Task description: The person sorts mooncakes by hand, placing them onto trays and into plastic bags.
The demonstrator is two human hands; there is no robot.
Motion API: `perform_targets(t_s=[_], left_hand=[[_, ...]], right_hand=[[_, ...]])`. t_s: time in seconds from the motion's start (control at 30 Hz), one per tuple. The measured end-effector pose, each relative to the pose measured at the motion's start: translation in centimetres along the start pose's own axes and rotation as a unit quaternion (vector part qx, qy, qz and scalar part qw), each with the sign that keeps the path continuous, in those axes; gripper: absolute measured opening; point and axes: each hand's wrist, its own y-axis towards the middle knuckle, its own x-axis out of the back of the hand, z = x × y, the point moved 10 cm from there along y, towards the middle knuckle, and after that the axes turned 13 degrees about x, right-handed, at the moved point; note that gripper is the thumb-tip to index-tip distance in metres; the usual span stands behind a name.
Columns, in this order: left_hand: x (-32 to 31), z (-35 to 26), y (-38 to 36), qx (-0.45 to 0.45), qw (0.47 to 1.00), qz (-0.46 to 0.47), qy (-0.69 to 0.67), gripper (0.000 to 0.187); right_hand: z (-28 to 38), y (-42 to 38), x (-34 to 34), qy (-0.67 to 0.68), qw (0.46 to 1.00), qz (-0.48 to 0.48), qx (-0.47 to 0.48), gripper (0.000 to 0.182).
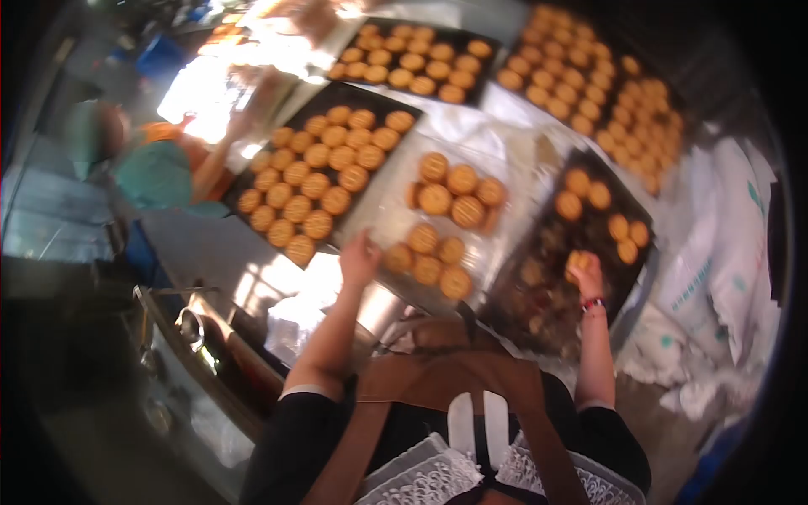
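Over the dark baking tray (518, 299) at the right, my right hand (587, 273) has its fingers closed on a round golden pastry (577, 262). Several loose pastries (581, 194) lie on that tray's far part. My left hand (359, 257) is near the front left edge of a clear plastic container (383, 194), beside the pastries (426, 261) inside it; its fingers are blurred and what they hold, if anything, cannot be made out. Pastries in that container form two groups.
A full tray of pastries (296, 209) stands at the left, with more trays (412, 61) at the back. Another person (160, 172) in a green cap is at the left. White sacks (715, 244) lie at the right. A metal bin (202, 337) is at the lower left.
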Motion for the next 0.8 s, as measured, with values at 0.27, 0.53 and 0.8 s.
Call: perform_targets(t_s=[0.27,0.53,0.8], left_hand=[[1.0,-0.8,-0.1,0.007,1.000,0.009,-0.024,0.042],[1.4,-0.6,-0.2,-0.007,1.000,-0.013,-0.023,0.042],[3.0,-1.6,-0.6,-0.016,0.999,-0.021,-0.047,0.041]], right_hand=[[24.6,-7.4,-22.4,0.020,0.944,0.323,0.058,0.066],[18.6,-7.2,-34.6,-0.292,0.888,0.270,0.232,0.073],[18.5,-8.7,-35.2,-0.277,0.894,0.223,0.271,0.074]])
